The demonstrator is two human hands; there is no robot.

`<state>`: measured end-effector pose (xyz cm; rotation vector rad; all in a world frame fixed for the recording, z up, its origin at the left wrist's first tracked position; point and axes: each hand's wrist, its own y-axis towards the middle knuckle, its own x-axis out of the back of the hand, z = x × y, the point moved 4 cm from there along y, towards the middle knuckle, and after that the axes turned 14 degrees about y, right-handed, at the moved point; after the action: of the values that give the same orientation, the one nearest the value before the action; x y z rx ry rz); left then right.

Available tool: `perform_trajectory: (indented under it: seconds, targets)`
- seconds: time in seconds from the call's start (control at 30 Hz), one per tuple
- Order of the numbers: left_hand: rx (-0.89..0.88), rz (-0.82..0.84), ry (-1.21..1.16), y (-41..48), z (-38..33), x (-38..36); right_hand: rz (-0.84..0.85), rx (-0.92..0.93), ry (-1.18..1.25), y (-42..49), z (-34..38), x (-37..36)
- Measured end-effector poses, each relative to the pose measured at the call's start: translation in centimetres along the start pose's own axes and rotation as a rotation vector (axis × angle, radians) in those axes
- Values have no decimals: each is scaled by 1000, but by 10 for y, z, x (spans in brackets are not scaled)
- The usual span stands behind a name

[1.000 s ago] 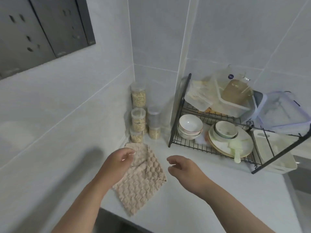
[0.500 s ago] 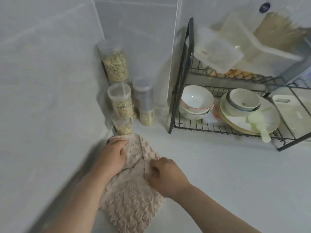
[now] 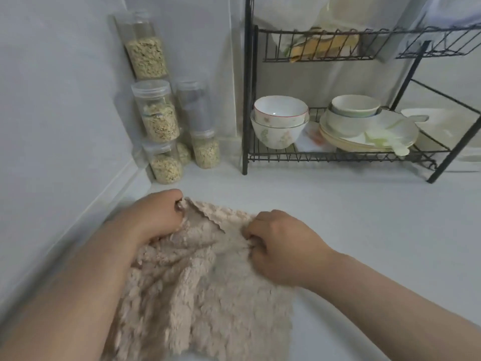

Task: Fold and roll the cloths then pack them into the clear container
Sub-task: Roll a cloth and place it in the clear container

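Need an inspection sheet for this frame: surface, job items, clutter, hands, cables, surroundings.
Surface: white counter; the cloth lies on it near the left wall.
Job's things: beige cloth, rumpled, a flap folded over at its far edge; container not made out, top shelf blurred.
Clutter: grain jars stacked in the corner; black rack holding bowls and plates.
Grippers: left hand grips the cloth's far left corner; right hand pinches its far edge.
Cables: nothing seen.
Surroundings: tiled wall to the left and behind.
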<state>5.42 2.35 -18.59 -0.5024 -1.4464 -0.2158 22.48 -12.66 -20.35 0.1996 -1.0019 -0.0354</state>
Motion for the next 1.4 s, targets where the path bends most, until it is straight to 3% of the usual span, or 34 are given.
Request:
perform_trajectory:
  seconds: [0.17,0.33,0.57,0.73,0.83,0.9,1.0,1.13,1.4]
  targets:
    - [62,55,-321,-21,3,-10,18,-60,-175,-11,15,-1]
    - [5,-123,-229,-40,2,-10,-60,-219,-132,-17,23,-1]
    - [-47,-179,-294,-50,-1,-10,-274,-374,165,-35,16,30]
    - [-146,-214,-421,-56,-34,-19,-444,-599,148,-65,-36,74]
    - [-299,-369,-337,-68,-59,-15,-502,-717,79,-83,-48,84]
    - [-454,-434,-191,-72,-72,-16,-478,-625,-131,-88,-29,74]
    - [-579,-202,-55,-71,-82,-30,-318,-414,-181,-88,18,32]
    - [-602,-34,51,-63,-77,-39,7,-563,-221,-94,20,-13]
    - [-651,28,146,-77,-109,-41,165,-408,-249,-127,-26,29]
